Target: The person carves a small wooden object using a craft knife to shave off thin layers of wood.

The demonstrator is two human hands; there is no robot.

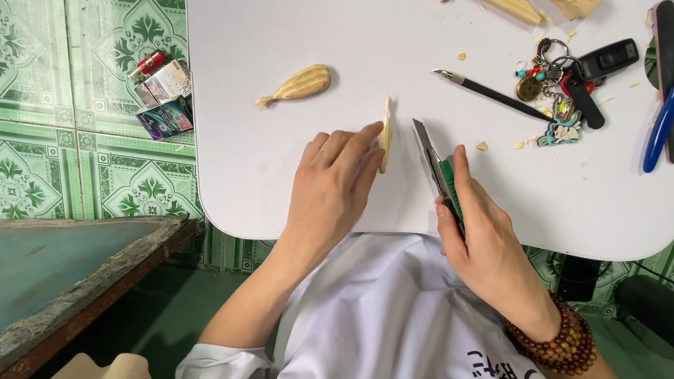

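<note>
At the frame's centre, the left hand (334, 183) is pinching a thin wood piece (385, 134) on edge against the white table (311, 22), steadying it. The right hand (482, 239) is gripping a green utility knife (434, 167), blade extended beside it. A carved wooden fish (298, 85) is lying above.

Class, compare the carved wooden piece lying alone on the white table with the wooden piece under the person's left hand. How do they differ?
The carved piece lies flat and untouched; the held piece stands on edge, steadied by the left hand. The carved piece looks rounded with a narrow tail; the held piece shows only a thin edge. Both are pale wood.
</note>
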